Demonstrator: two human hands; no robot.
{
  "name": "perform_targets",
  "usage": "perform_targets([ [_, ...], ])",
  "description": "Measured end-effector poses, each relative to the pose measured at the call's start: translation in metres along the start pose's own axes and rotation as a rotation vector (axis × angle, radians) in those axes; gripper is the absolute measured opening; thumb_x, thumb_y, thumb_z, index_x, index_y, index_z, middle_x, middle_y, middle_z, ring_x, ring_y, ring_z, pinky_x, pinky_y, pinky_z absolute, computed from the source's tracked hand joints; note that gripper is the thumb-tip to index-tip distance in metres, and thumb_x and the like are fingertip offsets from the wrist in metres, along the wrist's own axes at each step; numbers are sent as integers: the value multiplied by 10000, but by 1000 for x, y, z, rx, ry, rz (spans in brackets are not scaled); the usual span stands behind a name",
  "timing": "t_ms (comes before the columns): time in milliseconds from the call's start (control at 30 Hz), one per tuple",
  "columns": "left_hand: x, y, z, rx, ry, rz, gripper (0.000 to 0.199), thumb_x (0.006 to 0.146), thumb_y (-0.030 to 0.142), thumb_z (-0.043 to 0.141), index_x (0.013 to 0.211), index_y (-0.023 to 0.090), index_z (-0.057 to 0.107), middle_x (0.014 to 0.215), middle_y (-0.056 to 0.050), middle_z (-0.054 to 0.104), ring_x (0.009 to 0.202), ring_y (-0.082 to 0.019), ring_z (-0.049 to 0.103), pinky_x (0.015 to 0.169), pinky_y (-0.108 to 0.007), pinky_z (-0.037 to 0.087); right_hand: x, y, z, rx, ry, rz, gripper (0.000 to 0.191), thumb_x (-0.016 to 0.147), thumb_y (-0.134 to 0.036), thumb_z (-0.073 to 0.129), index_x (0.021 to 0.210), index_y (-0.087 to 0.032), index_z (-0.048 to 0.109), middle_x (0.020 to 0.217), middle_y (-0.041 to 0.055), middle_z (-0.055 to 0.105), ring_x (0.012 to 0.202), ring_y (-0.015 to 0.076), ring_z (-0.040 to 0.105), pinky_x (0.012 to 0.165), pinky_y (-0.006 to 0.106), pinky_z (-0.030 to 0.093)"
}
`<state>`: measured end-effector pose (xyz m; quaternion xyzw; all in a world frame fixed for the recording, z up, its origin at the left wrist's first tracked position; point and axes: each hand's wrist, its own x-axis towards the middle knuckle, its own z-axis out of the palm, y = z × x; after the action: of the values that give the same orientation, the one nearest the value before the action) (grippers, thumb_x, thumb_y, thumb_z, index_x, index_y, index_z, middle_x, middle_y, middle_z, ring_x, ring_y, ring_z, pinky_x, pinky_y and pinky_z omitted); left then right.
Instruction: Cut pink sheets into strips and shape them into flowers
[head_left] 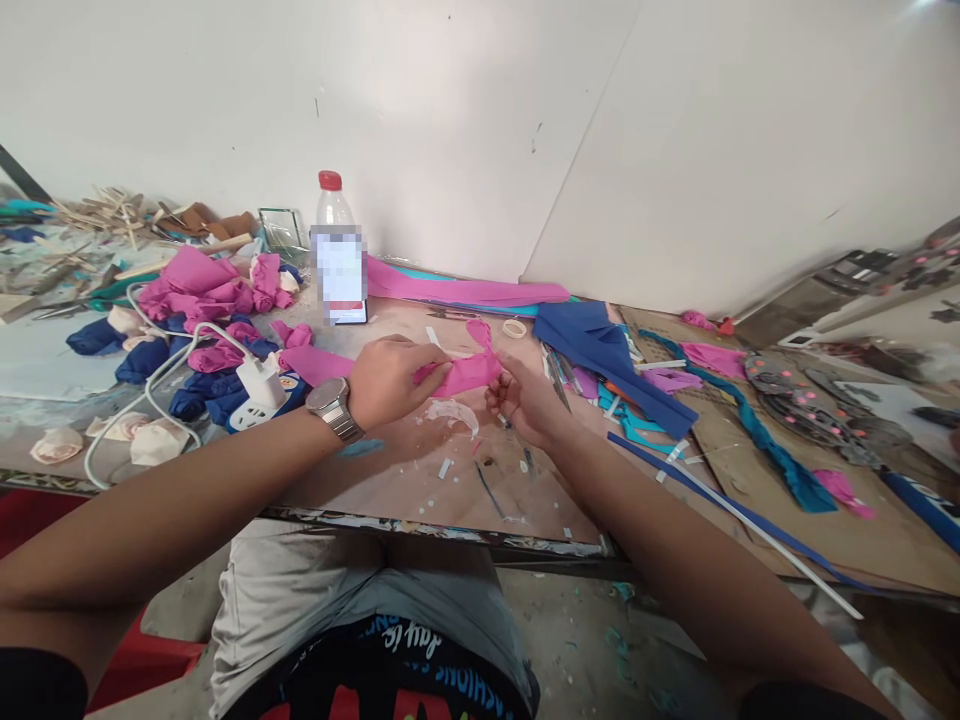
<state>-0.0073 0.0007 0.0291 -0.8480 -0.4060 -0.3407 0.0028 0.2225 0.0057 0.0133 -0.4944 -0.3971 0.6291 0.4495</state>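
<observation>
Right of crumpled, rounded pink bundles [199, 285], the left hand [391, 378] pinches a thin, wrinkled pink strip [472, 374] over the scuffed tabletop [420, 485], its gathered, looped end between the right hand's [529, 402] fingertips, near smooth, angular blue sheeting [592, 345].

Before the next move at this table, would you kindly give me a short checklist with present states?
1. Left grip on the pink strip: ok, thumb and fingers hold it.
2. Right grip on the strip: ok, fingertips at its right end.
3. Strip's folds neat under the fingers: cannot tell, partly hidden.
4. Phone upright: ok, standing before the bottle.
5. Tabletop free of scraps: not ok, white scrap below the hands.
</observation>
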Motion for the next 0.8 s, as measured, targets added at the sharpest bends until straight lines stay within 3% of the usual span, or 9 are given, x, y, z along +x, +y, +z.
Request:
perform_targets([
  [100, 0, -1, 1, 22, -3, 13, 267, 977, 369, 519, 927, 218, 734, 807, -36, 759, 770, -204, 674, 747, -329, 442, -6, -3, 3, 29, -75, 41, 287, 706, -373, 770, 715, -201, 541, 602, -36, 527, 488, 92, 474, 449, 236, 350],
  [233, 0, 1, 0, 5, 3, -15, 257, 960, 363, 534, 904, 219, 739, 798, -39, 756, 760, -199, 668, 738, -320, 438, -6, -1, 2, 50, -84, -20, 200, 634, -220, 781, 711, -187, 600, 600, -30, 573, 536, 98, 515, 498, 229, 404],
  [567, 4, 0, -4, -318, 6, -228, 264, 906, 339, 571, 771, 165, 715, 747, -23, 714, 672, -140, 598, 676, -270, 426, -1, 0, -2, 139, -99, -52, 224, 665, -307, 847, 749, -182, 681, 694, -6, 672, 635, 122, 607, 630, 271, 497],
  [667, 4, 0, -4, -325, 3, -223, 260, 908, 339, 572, 781, 167, 720, 744, -22, 715, 670, -139, 600, 671, -269, 421, -3, 1, -3, 88, -178, 33, 228, 710, -349, 820, 764, -165, 696, 714, 30, 710, 623, 139, 625, 561, 268, 497],
  [800, 2, 4, -5, -206, -26, -146, 251, 915, 335, 563, 801, 185, 729, 730, -22, 717, 668, -149, 615, 661, -277, 404, -4, 4, -3, 22, -258, 111, 175, 678, -232, 822, 772, -152, 697, 668, 50, 719, 568, 152, 633, 496, 265, 502],
])
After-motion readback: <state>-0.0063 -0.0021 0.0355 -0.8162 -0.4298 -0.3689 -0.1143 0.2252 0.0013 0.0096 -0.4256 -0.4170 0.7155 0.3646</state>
